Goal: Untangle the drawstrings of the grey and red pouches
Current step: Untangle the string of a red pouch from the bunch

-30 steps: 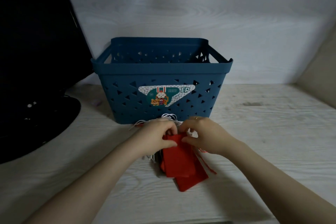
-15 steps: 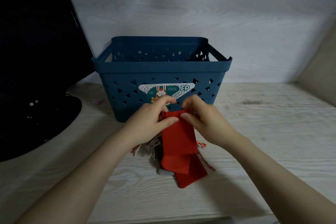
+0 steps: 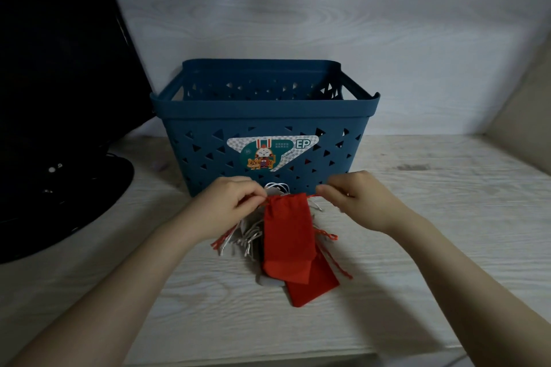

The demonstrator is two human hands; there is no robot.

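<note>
A red pouch [image 3: 287, 235] hangs in front of the basket, its mouth held between my hands. My left hand [image 3: 229, 202] pinches the red drawstring at the pouch's left top corner. My right hand [image 3: 354, 198] pinches the red drawstring at the right top corner. A second red pouch [image 3: 313, 284] lies on the table beneath it. A grey pouch [image 3: 269, 281] shows only as a small edge under the red ones. White drawstrings [image 3: 249, 237] and red drawstrings [image 3: 329, 244] lie tangled around them.
A blue plastic basket [image 3: 265, 116] with triangular holes stands just behind my hands. A black monitor [image 3: 56, 74] and its round base [image 3: 59, 205] fill the left side. The pale wooden table [image 3: 432, 217] runs right to a beige wall.
My hands have moved apart, from close together at the pouch's mouth to either side of it, each pulling a red drawstring outward. The upper red pouch's mouth has drawn narrower.
</note>
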